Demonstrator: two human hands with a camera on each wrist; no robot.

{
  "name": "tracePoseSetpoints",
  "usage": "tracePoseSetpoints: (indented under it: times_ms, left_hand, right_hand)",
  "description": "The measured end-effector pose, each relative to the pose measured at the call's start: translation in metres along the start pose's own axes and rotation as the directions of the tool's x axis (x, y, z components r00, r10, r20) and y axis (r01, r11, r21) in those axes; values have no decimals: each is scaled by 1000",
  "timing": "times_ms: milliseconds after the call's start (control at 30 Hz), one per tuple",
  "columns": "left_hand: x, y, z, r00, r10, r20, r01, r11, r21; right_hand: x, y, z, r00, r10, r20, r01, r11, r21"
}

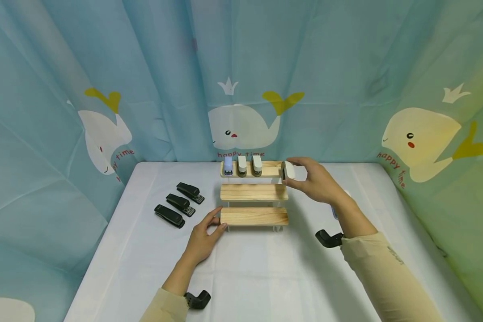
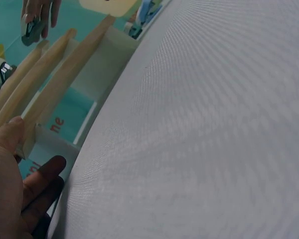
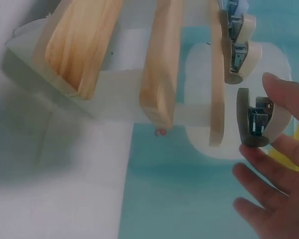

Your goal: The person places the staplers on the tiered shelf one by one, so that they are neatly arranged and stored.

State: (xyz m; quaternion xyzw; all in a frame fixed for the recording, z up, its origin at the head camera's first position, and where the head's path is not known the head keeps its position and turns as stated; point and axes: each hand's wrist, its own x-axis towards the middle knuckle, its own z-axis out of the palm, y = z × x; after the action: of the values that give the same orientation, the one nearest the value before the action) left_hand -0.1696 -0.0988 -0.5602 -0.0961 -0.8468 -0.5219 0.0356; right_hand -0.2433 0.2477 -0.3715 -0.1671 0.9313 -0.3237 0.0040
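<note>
A three-tier wooden shelf rack (image 1: pixel 254 192) stands in the middle of the table. On its top board are a light-blue stapler (image 1: pixel 228 165) and two white staplers, one (image 1: pixel 242 166) beside the other (image 1: pixel 257 165). My right hand (image 1: pixel 315 181) grips another white stapler (image 3: pixel 275 124) between thumb and fingers, at the right end of the top board; in the right wrist view a gap shows between it and the board. With thumb on the lowest board and fingers lower down by its support, my left hand (image 1: pixel 203 239) holds the rack's left end.
Left of the rack, three black staplers (image 1: pixel 180 204) lie in a slanted row on the white table (image 1: pixel 249 277). Blue items (image 2: pixel 144 12) lie to the right, mostly hidden behind my right forearm in the head view. A whale-print curtain (image 1: pixel 330 67) hangs behind the table.
</note>
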Motion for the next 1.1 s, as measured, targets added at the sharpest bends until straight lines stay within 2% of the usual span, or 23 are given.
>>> tracePoseSetpoints:
  times_ms: [733, 1100]
  left_hand:
    - [0, 0, 0, 1000, -26, 8, 26, 1000, -1]
    - [-1, -1, 1, 1000, -12, 0, 12, 1000, -7]
  right_hand:
    - [14, -10, 9, 999, -37, 38, 36, 999, 38]
    - [20, -15, 15, 997, -39, 65, 36, 998, 54]
